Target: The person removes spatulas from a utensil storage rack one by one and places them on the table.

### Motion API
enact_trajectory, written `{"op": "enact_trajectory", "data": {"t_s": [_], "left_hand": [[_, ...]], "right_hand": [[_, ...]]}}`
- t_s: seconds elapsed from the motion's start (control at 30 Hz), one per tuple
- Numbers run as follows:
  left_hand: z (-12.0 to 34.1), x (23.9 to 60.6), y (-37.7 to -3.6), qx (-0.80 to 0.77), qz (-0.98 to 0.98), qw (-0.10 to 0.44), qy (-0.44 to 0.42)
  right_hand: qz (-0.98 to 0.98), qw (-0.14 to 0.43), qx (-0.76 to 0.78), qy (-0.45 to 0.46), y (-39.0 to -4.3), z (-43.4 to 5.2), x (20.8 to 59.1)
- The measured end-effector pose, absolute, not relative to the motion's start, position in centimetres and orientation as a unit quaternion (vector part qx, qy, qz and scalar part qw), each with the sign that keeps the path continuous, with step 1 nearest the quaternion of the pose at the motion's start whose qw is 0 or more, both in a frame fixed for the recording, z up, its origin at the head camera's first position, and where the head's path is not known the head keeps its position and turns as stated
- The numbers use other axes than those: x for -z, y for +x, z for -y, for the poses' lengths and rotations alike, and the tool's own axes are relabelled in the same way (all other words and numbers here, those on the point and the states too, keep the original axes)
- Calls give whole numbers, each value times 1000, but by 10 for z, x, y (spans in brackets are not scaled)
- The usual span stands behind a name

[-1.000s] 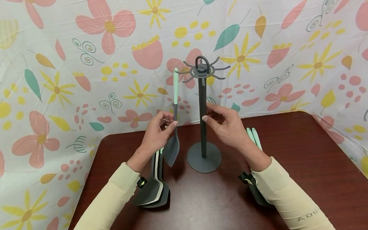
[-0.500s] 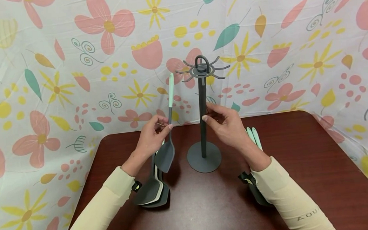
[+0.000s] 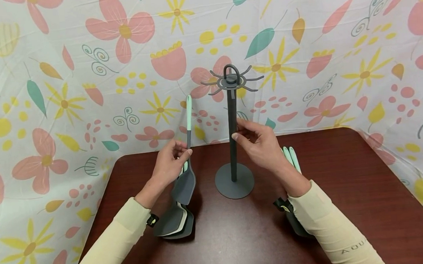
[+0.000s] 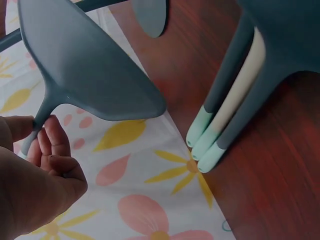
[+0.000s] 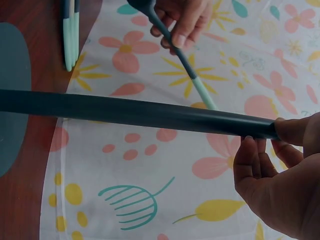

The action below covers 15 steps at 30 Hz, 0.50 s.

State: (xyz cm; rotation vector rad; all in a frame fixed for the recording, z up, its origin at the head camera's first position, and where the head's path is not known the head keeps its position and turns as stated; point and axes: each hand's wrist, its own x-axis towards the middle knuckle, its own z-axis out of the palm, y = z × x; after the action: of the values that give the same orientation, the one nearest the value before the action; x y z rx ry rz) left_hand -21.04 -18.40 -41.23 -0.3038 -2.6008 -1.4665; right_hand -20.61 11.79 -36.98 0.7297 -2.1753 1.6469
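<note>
My left hand [image 3: 167, 161] pinches the grey shaft of a spatula [image 3: 184, 186], whose mint handle points up and whose head hangs down. In the left wrist view the spatula's broad head [image 4: 85, 65] rises from my thumb and fingers. Left of centre on the table, several utensils lie stacked [image 3: 171, 225], grey and cream, partly behind the held spatula. My right hand [image 3: 257, 143] pinches the upright pole of a dark grey utensil stand [image 3: 232, 114] between thumb and fingers. The stand has a round base, a ring of bare hooks and a loop on top.
More mint-handled utensils [image 3: 292, 159] lie on the dark red-brown table [image 3: 364, 187] at the right, partly hidden by my right forearm. A flower-printed cloth [image 3: 304, 102] hangs close behind the table's back edge.
My left hand has carried the spatula left and down, away from the stand, until its head overlaps the left stack in the head view. My right hand stays on the pole.
</note>
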Motion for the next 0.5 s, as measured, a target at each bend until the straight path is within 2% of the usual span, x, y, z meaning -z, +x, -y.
{"op": "enact_trajectory", "data": {"t_s": [0.5], "left_hand": [[204, 431, -202, 464, 883, 43, -56]], "right_hand": [[760, 152, -580, 251, -205, -117, 369]]}}
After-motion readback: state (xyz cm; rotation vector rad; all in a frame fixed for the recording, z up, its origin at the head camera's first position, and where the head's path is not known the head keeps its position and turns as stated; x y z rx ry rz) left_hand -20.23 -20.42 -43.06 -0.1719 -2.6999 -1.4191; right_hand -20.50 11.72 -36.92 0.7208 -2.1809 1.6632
